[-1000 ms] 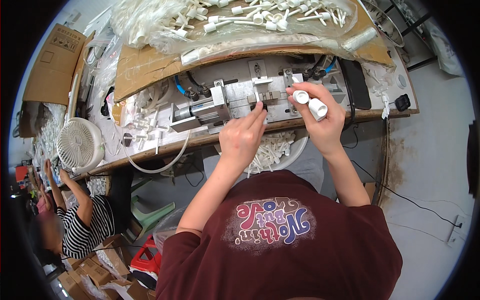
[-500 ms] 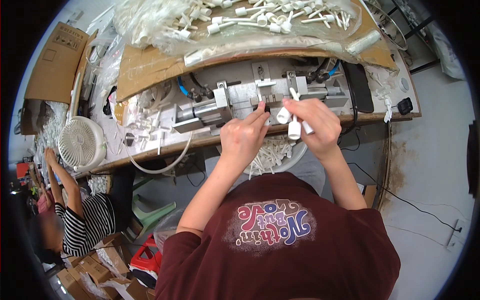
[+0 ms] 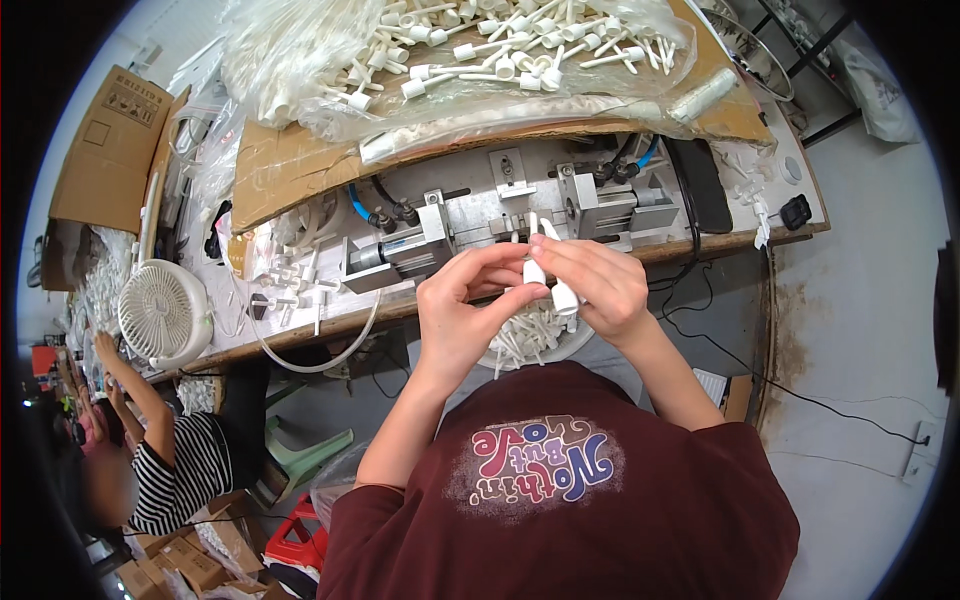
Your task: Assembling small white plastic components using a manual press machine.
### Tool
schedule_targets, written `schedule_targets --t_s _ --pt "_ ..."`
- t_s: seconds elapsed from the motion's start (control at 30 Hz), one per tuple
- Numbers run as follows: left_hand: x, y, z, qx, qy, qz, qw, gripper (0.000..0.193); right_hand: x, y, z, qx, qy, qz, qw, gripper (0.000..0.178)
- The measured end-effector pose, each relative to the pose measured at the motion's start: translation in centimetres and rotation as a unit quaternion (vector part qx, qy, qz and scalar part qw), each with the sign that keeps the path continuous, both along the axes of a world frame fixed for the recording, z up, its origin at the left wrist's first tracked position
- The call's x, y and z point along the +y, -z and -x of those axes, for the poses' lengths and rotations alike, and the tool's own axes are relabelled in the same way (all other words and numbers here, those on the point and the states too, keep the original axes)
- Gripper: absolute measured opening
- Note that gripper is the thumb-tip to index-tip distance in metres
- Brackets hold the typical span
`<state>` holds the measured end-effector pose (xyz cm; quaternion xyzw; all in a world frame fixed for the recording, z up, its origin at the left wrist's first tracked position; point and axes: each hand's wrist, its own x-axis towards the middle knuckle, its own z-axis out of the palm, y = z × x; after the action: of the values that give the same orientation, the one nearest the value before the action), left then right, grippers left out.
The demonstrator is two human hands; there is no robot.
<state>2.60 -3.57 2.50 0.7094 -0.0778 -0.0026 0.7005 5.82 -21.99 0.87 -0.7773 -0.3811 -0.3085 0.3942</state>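
Just in front of the bench edge, my two hands meet over white plastic stems with cup-shaped ends. My right hand (image 3: 608, 290) is closed around a few of them; the cup of one stem (image 3: 566, 300) sticks out below its fingers. Thumb and fingers of my left hand (image 3: 462, 300) pinch the cup end of another white stem (image 3: 534, 271) beside it. Behind my hands lies a metal clamping fixture (image 3: 470, 213) with a cylinder block (image 3: 395, 262) at left and another block (image 3: 630, 205) at right. Below my hands, a bowl (image 3: 583, 348) of white stems is partly hidden.
A cardboard sheet (image 3: 290, 150) carries a heap of white stems (image 3: 520, 50) in clear plastic. Left on the bench are a white fan (image 3: 165, 312) and loose white pieces (image 3: 290, 280); a black phone (image 3: 712, 195) lies right. A co-worker in a striped shirt (image 3: 185, 470) sits at left.
My left hand has drawn back from the fixture and now pinches a white stem at my right hand. My right hand has come slightly nearer and left, still holding stems.
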Motion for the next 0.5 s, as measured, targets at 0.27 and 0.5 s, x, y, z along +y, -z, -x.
schedule_targets --t_s 0.27,0.5 --pt "-0.1 3.5 0.1 -0.259 -0.098 -0.372 0.886 0.026 -0.9 -0.1 -0.6 0.03 0.074 -0.047 0.996 0.026" --pt "-0.6 4.6 -1.0 -0.299 -0.081 -0.492 0.814 0.026 -1.0 1.1 -0.1 0.109 0.049 -0.124 0.985 0.03"
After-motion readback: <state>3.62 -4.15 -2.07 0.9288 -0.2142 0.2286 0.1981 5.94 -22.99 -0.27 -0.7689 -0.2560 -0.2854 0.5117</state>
